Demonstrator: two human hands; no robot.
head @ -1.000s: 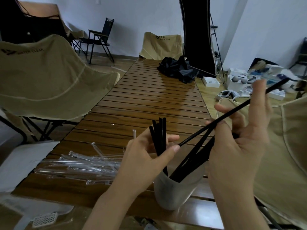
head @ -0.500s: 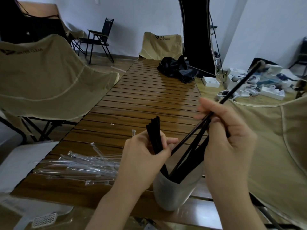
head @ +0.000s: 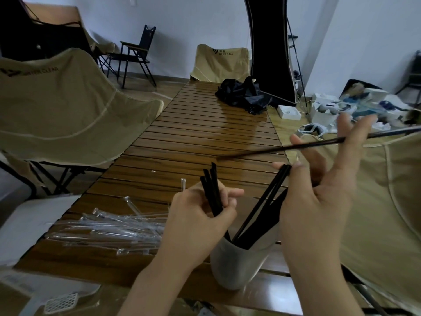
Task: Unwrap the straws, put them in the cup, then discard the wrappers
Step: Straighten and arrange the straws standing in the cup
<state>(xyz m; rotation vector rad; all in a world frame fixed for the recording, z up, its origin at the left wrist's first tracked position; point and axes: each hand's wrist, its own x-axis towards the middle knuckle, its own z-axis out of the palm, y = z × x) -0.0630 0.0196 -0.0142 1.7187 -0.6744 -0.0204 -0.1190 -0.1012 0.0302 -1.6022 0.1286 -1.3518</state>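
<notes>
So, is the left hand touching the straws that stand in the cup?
Touching. The head view shows the left hand with its fingers closed around a few black straws whose lower ends reach into the cup.

A single view is given, taken from a wide-angle camera worn on the head and aimed forward and down along the brown slatted wooden table point(head: 205, 137). The near end of the table is seen from close above — the two hands fill the lower centre. The far end, with a beige folding camp chair point(head: 222, 61) and the white wall point(head: 193, 23), is seen well beyond. Straight lines are bowed at the edges — no second view is supplied.
</notes>
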